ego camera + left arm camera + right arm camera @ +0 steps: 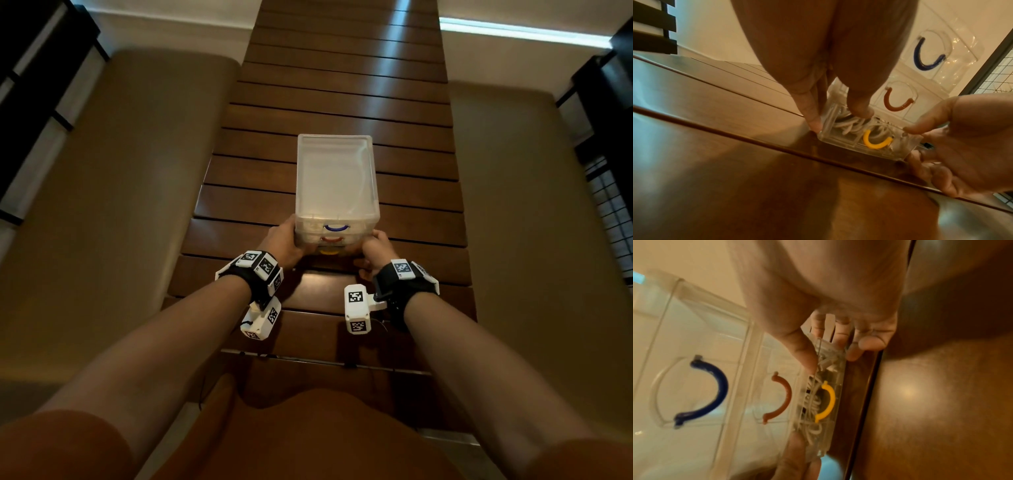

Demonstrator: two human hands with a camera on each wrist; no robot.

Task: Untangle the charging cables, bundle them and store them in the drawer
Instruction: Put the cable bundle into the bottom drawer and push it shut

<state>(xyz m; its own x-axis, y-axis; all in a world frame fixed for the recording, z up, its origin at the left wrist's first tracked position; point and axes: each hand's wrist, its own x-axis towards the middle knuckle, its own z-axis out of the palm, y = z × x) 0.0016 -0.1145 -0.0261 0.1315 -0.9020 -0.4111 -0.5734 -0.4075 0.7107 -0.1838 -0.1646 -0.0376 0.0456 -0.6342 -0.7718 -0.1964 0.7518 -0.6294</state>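
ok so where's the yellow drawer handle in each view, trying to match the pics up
Head: yellow handle, lower centre, lowest of three on the drawer unit, between left hand and right hand.
Left wrist: right of centre, in front of the white cables.
Right wrist: centre, seen sideways.
Shared landmark: the red handle next to it.

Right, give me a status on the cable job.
Looks done: white cables lie coiled inside the bottom drawer, the one with the yellow handle. In hand: left hand and right hand hold that drawer's front corners; it sticks out slightly from the unit. Left: push it flush. Whether the cables are tied cannot be told.
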